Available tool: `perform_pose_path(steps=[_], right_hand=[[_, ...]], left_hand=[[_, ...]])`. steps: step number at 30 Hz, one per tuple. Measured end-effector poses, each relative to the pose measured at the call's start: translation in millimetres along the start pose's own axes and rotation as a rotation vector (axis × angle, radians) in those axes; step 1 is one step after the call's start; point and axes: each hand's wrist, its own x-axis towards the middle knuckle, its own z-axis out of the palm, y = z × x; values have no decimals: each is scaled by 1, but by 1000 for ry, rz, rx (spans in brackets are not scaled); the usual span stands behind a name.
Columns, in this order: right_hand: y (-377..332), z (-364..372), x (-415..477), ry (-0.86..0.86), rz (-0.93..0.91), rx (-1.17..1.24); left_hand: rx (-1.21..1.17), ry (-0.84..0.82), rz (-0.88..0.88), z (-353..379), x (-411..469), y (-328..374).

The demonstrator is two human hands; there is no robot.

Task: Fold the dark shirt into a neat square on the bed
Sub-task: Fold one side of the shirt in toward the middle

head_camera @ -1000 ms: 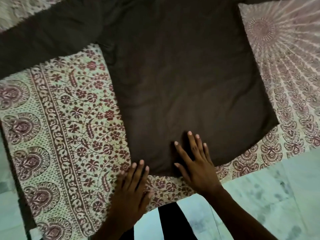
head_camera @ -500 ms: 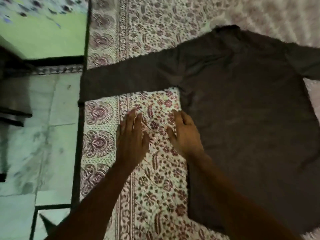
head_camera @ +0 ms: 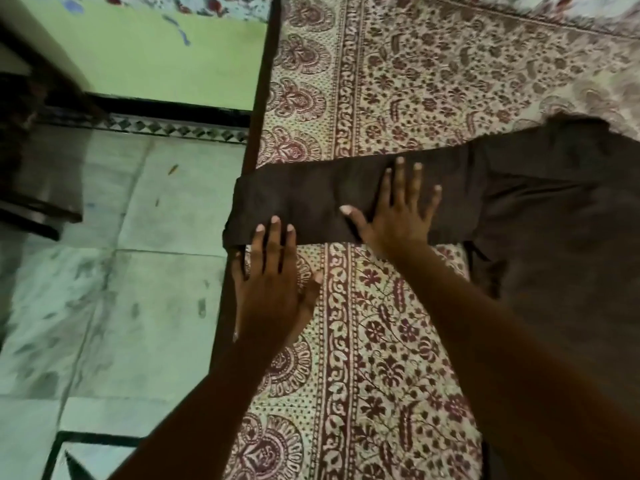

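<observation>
The dark shirt (head_camera: 561, 216) is lying flat on the bedsheet (head_camera: 398, 81), its body toward the right side of the bed and one long sleeve (head_camera: 329, 199) reaching out across to the bed's left edge, where the cuff is just overhanging the dark bed frame (head_camera: 263, 98). Both hands are resting palm-down with fingers spread and loose, gripping nothing. The right hand (head_camera: 401, 216) is pressing on the middle of the sleeve — likely pinning and smoothing it so it folds cleanly. The left hand (head_camera: 273, 282) is lying mostly on the sheet at the bed's edge, its fingertips touching the sleeve's near hem beside the cuff, probably ready to lift it inward. The shirt cloth is looking soft, matte and faintly creased; the sheet is a thin cotton print — maroon flowers and paisley borders on cream. Beyond the edge, pale floor tiles (head_camera: 121, 271) are showing.
</observation>
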Motion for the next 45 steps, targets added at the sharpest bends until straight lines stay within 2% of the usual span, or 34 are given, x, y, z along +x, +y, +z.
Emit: perform_pose_path(steps=[2,4,5,6,8,9,10,11,13,15,17,18,21,22,23,27,28,30,32,34,35,37,39,41,43,45], right_hand=[[-49,12,-12,-11,-235,60],[-79,17,-22,12,-473,55],[-85,19,-21,34,-516,52],[-88,21,-19,57,-469,75],[-86,25,-16,128,-161,158],[-88,28,-16,152,-15,180],[-93,30,-16,162,58,175],[-102,33,-18,158,45,153],[-124,34,-23,149,-153,90],[-143,33,-26,142,-448,35],[-149,31,-25,139,-633,24],[-148,31,-24,144,-612,53],[-148,30,-23,168,-285,135],[-152,30,-24,166,-255,103],[-156,30,-24,149,-301,61],[-168,27,-23,86,-716,-58],[-168,26,-23,72,-742,-41],[-164,24,-24,45,-634,164],[-160,18,-31,80,-418,575],[-156,7,-37,147,-217,935],[-154,-1,-38,140,-126,1053],[-144,-26,-39,7,36,1285],[-125,-49,-35,-196,137,1455],[-103,-63,-37,-306,159,1506],[-79,-69,-40,-246,253,1552],[-46,-76,-40,-193,430,1632]], left_hand=[[-91,41,-29,1,0,-3],[-370,153,-92,-1,-1,-7],[-501,244,-158,-4,-2,-10],[-587,330,-256,-7,-1,-14],[-629,376,-535,-19,9,-28],[-657,294,-698,-13,17,-40],[-737,142,-849,-4,27,-54],[-890,-33,-988,2,39,-69],[-1366,-293,-1231,16,56,-95],[-1690,-373,-1307,20,63,-109],[-1819,-259,-1235,14,71,-116],[-1869,-180,-1206,8,74,-118],[-1955,61,-1299,3,81,-125],[-1950,151,-1361,2,81,-126],[-1935,229,-1409,2,81,-127],[-1815,392,-1516,-1,78,-129],[-1787,424,-1500,-2,76,-129],[-1747,545,-1411,-7,75,-126],[-1705,711,-1305,-22,77,-119],[-1725,766,-1121,-43,82,-106],[-1722,732,-1015,-52,83,-96],[-1606,590,-802,-71,80,-66],[-1350,411,-541,-80,74,-32],[-1141,261,-321,-76,63,4],[-1004,199,-203,-66,54,34],[-731,190,-112,-55,48,60]])
